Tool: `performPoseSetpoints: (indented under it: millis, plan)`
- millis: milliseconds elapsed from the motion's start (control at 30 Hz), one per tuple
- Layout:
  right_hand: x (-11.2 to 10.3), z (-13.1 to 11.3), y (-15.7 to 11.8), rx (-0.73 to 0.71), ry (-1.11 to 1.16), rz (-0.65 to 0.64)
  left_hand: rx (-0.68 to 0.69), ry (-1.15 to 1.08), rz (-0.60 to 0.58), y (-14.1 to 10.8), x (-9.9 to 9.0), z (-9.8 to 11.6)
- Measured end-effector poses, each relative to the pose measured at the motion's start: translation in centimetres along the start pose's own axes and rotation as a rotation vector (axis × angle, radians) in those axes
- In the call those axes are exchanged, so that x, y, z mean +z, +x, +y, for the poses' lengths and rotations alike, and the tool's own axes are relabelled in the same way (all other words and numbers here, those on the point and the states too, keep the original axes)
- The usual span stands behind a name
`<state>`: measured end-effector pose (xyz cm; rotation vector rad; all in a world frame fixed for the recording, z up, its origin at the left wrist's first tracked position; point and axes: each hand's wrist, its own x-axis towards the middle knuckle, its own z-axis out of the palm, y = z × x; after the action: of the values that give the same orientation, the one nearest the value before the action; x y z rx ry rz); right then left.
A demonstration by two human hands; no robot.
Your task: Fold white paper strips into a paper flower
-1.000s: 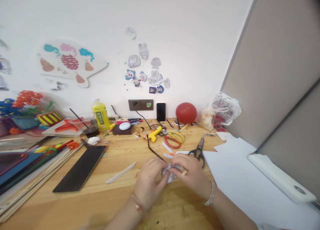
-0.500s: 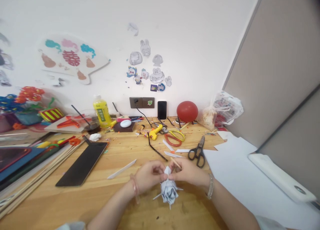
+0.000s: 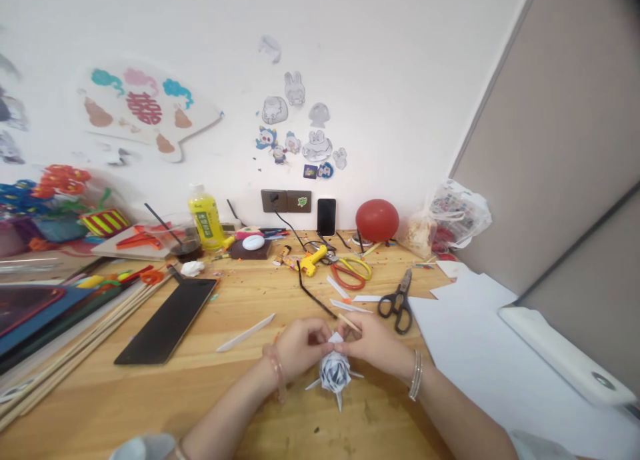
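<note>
A grey-white folded paper flower (image 3: 335, 373) is between my two hands, its layered, curled middle turned toward me and thin pointed tips sticking out at the sides and bottom. My left hand (image 3: 304, 348) is closed, pinching the flower's upper edge with thumb and fingers. Opposite it, my right hand (image 3: 371, 343) pinches the same pointed upper part. A short wooden stick (image 3: 349, 323) is tucked in the fingers of my right hand. The fingertips partly cover the paper where they meet. A white paper strip (image 3: 246, 332) lies left of my hands.
Black-handled scissors (image 3: 397, 303) lie beyond my right hand, near white paper sheets (image 3: 465, 333). A yellow glue gun (image 3: 314, 260), red-and-yellow scissors (image 3: 353, 273) and a red balloon (image 3: 377, 221) are farther back. A black tablet (image 3: 167, 321) and wooden sticks (image 3: 95, 333) lie left.
The flower has tilted so its curled middle faces me more, and its lower tips show more plainly. Both hands keep their pinch. The view has shifted slightly.
</note>
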<state>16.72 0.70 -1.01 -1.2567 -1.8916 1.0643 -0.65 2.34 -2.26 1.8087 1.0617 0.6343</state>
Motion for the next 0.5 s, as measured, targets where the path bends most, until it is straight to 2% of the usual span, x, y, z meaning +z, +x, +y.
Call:
performPoseSetpoints:
  millis: [167, 500]
  plan:
    - [-0.1, -0.2, 0.0, -0.015, -0.042, 0.004, -0.016, -0.142, -0.145, 0.0, -0.9, 0.1]
    - [-1.1, -1.2, -0.4, -0.083, -0.283, -0.072, 0.053, 0.097, -0.015, -0.5, 0.1, 0.9]
